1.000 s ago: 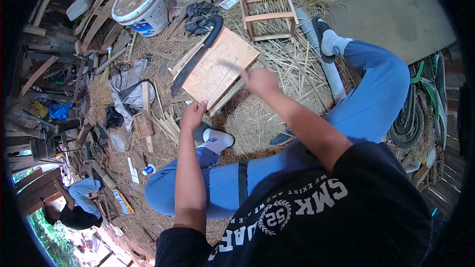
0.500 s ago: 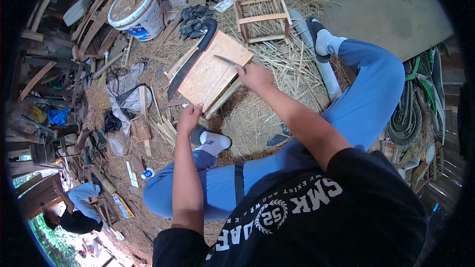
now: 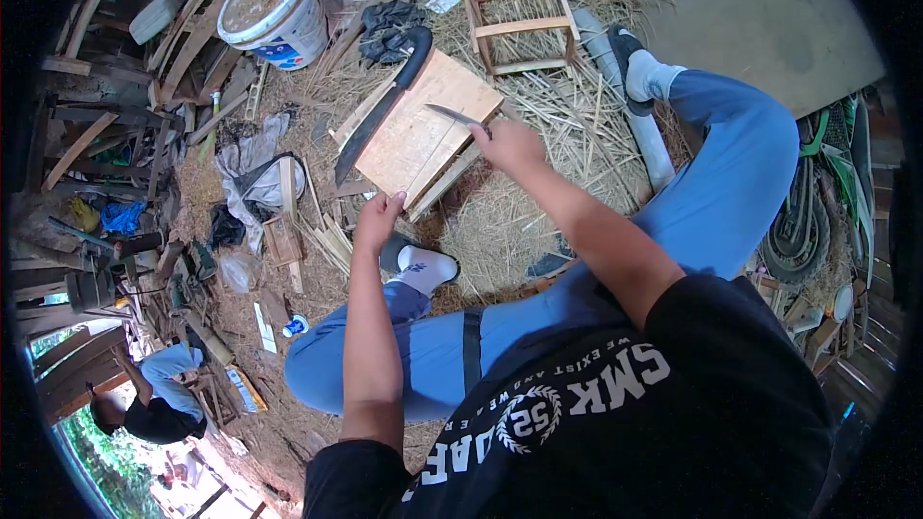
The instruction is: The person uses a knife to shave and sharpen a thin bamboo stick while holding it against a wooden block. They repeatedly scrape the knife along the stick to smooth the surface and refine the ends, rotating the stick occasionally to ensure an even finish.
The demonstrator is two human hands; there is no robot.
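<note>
A knife (image 3: 450, 115) is gripped in my right hand (image 3: 511, 146), its blade pointing left over a wooden board (image 3: 452, 82). My left hand (image 3: 379, 221) is closed at the board's near corner, finger and thumb pinched on the end of a thin stick (image 3: 424, 169). The stick runs across the board toward the blade and is hard to make out. A large machete (image 3: 370, 130) with a black handle lies along the board's left side. Under the board's right edge a wooden piece (image 3: 444, 185) shows.
A small slatted wooden frame (image 3: 519, 27) stands beyond the board, on straw. A white bucket (image 3: 317, 24) is at the far left. A grey pipe (image 3: 654, 149) lies by my right foot. Another person (image 3: 159, 418) sits at the lower left. A motorcycle wheel (image 3: 798, 231) is at right.
The whole view has shifted slightly, so things appear a little farther right. Both hands keep their holds, and the knife remains over the board.
</note>
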